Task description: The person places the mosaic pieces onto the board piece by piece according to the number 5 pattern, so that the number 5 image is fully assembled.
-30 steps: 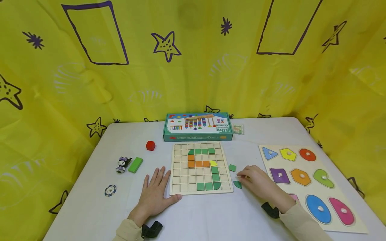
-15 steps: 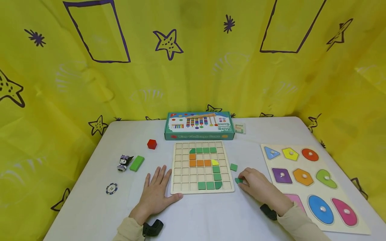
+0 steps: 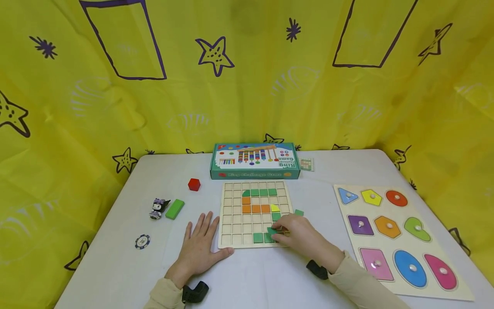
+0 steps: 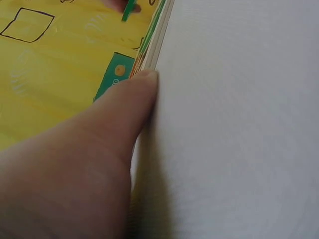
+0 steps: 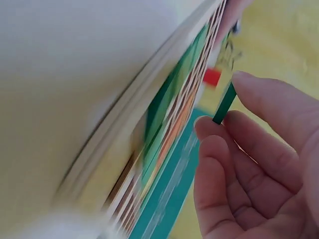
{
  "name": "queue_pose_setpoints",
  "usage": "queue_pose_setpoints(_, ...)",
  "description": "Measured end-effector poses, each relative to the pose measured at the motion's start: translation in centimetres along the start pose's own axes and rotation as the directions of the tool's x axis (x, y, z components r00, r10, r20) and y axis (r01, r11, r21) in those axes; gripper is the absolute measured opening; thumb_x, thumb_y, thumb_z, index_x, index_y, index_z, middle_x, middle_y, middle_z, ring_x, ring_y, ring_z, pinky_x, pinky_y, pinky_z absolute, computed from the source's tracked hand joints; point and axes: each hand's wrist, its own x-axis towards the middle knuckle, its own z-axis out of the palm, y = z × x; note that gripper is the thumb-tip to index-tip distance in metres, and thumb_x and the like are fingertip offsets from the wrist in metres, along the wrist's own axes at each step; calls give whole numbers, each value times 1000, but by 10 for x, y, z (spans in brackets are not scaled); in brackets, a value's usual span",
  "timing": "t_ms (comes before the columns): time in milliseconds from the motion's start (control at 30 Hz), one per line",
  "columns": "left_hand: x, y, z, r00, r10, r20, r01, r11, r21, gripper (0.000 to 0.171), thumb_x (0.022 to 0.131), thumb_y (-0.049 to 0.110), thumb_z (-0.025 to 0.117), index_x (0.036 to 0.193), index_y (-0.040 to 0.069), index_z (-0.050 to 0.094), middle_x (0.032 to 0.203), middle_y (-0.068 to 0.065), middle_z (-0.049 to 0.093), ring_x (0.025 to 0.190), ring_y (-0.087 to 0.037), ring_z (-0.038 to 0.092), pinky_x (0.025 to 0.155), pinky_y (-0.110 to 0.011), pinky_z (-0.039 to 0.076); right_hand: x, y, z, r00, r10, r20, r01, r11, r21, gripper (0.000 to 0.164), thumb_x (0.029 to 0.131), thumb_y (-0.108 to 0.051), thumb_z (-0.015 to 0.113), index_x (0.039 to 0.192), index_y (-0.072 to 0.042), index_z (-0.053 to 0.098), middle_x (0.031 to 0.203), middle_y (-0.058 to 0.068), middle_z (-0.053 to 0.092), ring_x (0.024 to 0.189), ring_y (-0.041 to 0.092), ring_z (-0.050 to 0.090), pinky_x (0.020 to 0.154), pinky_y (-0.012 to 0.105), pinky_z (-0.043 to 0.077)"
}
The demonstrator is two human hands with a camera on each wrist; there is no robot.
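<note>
In the head view a wooden grid board lies mid-table, with green tiles, orange tiles and a yellow tile in some cells. Over its lower right part, my right hand pinches a green quarter-round tile between thumb and fingers, as the right wrist view shows. The hand hides some cells beneath it. My left hand lies flat with fingers spread at the board's left side, its thumb against the near edge. One loose green square tile lies right of the board.
A game box stands behind the board, a small card beside it. On the left are a red block, a green block, a figurine and a poker chip. A shape-puzzle board lies on the right.
My right hand has picked up the green quarter-round tile from the table right of the board and carried it left over the board. My left hand has stayed in place.
</note>
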Motion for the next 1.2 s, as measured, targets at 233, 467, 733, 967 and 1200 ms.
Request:
queue_pose_setpoints(233, 1, 1, -1, 1000, 6, 11, -6, 1000, -24, 101, 82, 77, 51, 152, 6, 33, 159, -15, 20, 147, -34, 8, 112, -60, 2, 24, -28, 26, 979, -200, 32, 201, 979, -46, 9, 83, -15, 79, 87, -9, 73, 82, -6, 66, 79, 10, 58, 72, 25, 50)
queue_pose_setpoints(467, 0, 0, 0, 1000, 15, 4, -15, 1000, -8, 101, 82, 77, 50, 153, 7, 32, 159, -15, 20, 146, -33, 9, 112, -60, 2, 33, -33, 38, 967, -243, 72, 251, 960, -121, 8, 83, -16, 79, 83, -12, 73, 80, -9, 64, 77, 8, 54, 69, 20, 47)
queue_pose_setpoints(733, -1, -1, -2, 1000, 18, -5, -18, 1000, -10, 101, 82, 77, 50, 153, 6, 31, 160, -15, 19, 147, -33, 8, 113, -58, 1, 36, -35, 42, 957, -280, 69, 288, 924, -252, 9, 82, -24, 79, 86, -17, 75, 85, -9, 66, 78, 10, 50, 69, 23, 43)
queue_pose_setpoints(967, 0, -1, -2, 1000, 25, -6, -26, 999, -24, 102, 82, 77, 50, 153, 6, 32, 159, -15, 19, 146, -34, 8, 113, -59, 1, 23, -21, 24, 977, -206, 59, 212, 969, -123, 11, 89, -17, 74, 97, -12, 77, 98, -3, 64, 91, 15, 53, 79, 30, 47)
queue_pose_setpoints(1200, -1, -2, 0, 1000, 13, -11, -13, 1000, 3, 103, 81, 78, 49, 153, 7, 32, 160, -14, 20, 147, -33, 9, 113, -59, 2, 7, 31, -12, 997, 50, -64, -58, 991, -120, 17, 87, -6, 73, 104, -3, 74, 99, 4, 68, 92, 22, 57, 82, 39, 50)
